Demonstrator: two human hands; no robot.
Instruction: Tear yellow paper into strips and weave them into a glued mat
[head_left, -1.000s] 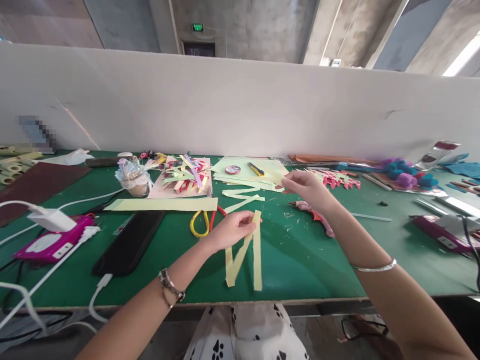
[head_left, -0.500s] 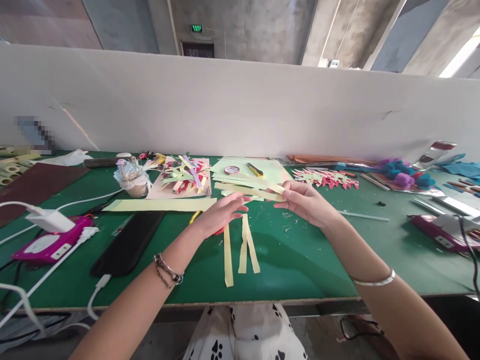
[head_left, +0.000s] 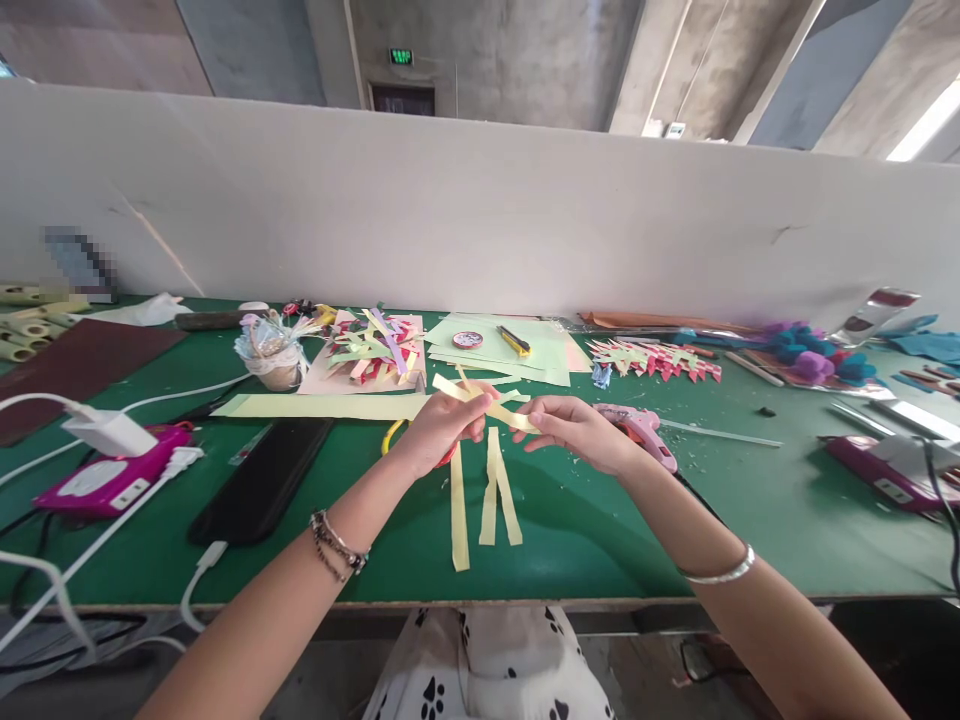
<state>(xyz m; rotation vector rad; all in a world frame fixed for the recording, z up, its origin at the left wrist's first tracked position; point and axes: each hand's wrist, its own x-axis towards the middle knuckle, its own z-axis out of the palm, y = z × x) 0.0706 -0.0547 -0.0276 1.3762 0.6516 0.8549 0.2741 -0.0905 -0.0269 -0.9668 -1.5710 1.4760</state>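
My left hand (head_left: 442, 425) and my right hand (head_left: 574, 432) are raised just above the green table (head_left: 600, 520), fingers pinched on a pale yellow paper strip (head_left: 480, 400) held crosswise between them. A second thin strip crosses it near the left fingers. Below the hands, three yellow strips (head_left: 484, 495) lie flat on the table, running toward the near edge. Yellow-handled scissors (head_left: 394, 437) lie partly hidden behind my left hand.
A pink glue gun (head_left: 637, 428) lies right of my right hand. A long yellow strip (head_left: 315, 406), a black case (head_left: 259, 480), a magenta device (head_left: 112, 480) with white cables sit left. Cut paper piles (head_left: 371, 350), light green sheets (head_left: 517, 350) and a white partition stand behind.
My left hand laid its strips down on the table. My right hand brought a strip from the green sheets toward me, and both hands now pinch it together.
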